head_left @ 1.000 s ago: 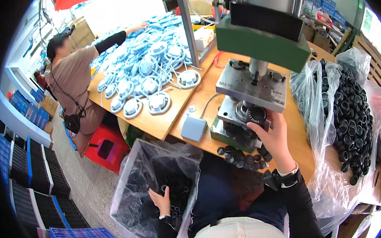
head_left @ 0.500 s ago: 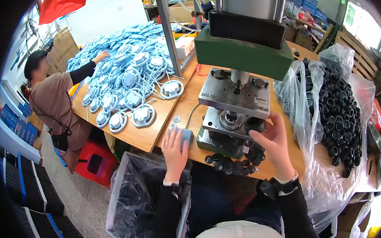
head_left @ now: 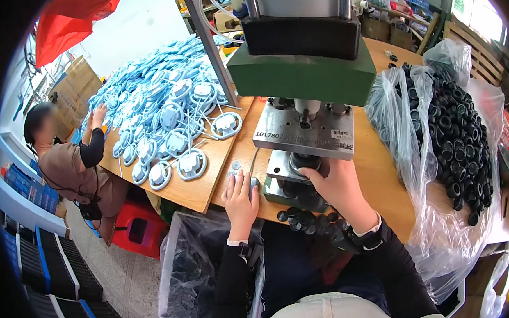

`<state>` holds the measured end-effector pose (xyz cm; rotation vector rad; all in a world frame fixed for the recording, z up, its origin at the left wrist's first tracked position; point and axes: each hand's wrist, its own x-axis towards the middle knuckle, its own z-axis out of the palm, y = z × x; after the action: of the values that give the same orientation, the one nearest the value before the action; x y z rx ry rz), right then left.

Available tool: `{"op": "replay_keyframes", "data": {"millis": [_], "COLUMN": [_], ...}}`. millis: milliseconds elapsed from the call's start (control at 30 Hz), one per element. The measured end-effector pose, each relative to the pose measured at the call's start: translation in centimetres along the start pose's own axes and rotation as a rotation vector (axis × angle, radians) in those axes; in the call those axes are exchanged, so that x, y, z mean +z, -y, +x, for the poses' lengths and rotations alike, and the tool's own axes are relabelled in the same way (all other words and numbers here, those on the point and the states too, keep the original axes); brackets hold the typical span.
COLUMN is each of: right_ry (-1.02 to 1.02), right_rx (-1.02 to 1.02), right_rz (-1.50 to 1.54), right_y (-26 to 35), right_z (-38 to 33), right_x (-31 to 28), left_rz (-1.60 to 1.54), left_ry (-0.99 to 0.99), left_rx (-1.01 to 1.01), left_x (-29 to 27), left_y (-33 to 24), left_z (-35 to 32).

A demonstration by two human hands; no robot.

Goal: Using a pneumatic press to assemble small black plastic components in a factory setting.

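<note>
Under the upper steel plate point(head_left: 302, 134) of a green bench press point(head_left: 302, 77), my right hand point(head_left: 343, 191) grips a black ring-shaped part point(head_left: 304, 162). The ring sits over the round post of the lower steel plate point(head_left: 276, 168), which it mostly hides. My thumb is at its near side; the other fingers are partly hidden behind it. On a small grey box point(head_left: 254, 184) beside the press rests my left hand point(head_left: 241, 205), fingers stretched out and holding nothing. Small black round pieces point(head_left: 305, 220) are clustered at the table's front edge, below the die.
Light-blue moulded parts point(head_left: 173, 117) are heaped on the left table, where a co-worker point(head_left: 71, 164) reaches into the pile. Black rings point(head_left: 451, 141) spill from clear plastic at the right. A plastic-lined bin point(head_left: 183, 274) stands below my left arm; a grey post point(head_left: 210, 48) rises beside the press.
My right hand has moved left, bringing the black ring from beside the die onto its post. The left hand stays on the box. The view has shifted, and the co-worker's arm has drawn back.
</note>
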<state>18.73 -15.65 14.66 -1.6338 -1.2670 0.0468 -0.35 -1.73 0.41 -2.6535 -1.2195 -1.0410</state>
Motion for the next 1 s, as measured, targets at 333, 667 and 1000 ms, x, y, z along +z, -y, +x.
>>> {"op": "replay_keyframes", "data": {"millis": [333,667,1000], "right_ry": [-0.527,-0.523,-0.376], "right_rx": [0.196,0.685,0.410], "right_rz": [-0.355,-0.909,-0.711], "right_y": [-3.5,-19.5,-21.4], "right_z": [-12.9,-20.6,-21.5], "right_x": [-13.5,-32.4,-33.6], "left_rz": [-0.142,-0.705,-0.724], "left_ry": [0.169,-0.217,-0.128], "left_rx": [0.027,0.039,-0.195], "left_x": [0.2,-3.6,4.8], "left_y": [-0.2,-10.0,-4.0], "left_z": [1.1,4.8,11.0]}}
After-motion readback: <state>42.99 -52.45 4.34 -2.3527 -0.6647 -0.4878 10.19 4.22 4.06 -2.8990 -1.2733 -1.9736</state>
